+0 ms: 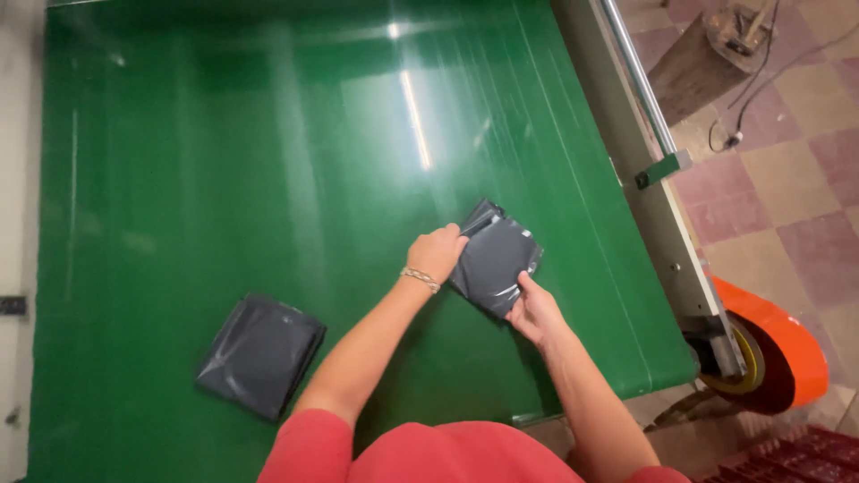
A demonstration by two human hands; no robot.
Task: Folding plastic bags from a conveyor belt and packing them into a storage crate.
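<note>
Here the landmark is the glossy green conveyor belt (pixel 268 179), smooth and streaked with reflected light. Low on its left part lies a flat, dark grey plastic mailer bag (pixel 260 355), roughly rectangular, wrinkled and slightly shiny, well apart from both hands. Right of the belt's middle, the left hand (pixel 437 254), a beaded bracelet (pixel 420 279) at its wrist, has its grip closed over the left edge of a second dark grey plastic mailer bag (pixel 497 258), which rests tilted on the belt. The right hand (pixel 535 310) pinches that bag's lower corner, fingers together on the film. Along the belt's right edge runs a pale metal side rail (pixel 658 192). Below the belt's right corner sits a round orange roller guard (pixel 777 353).
</note>
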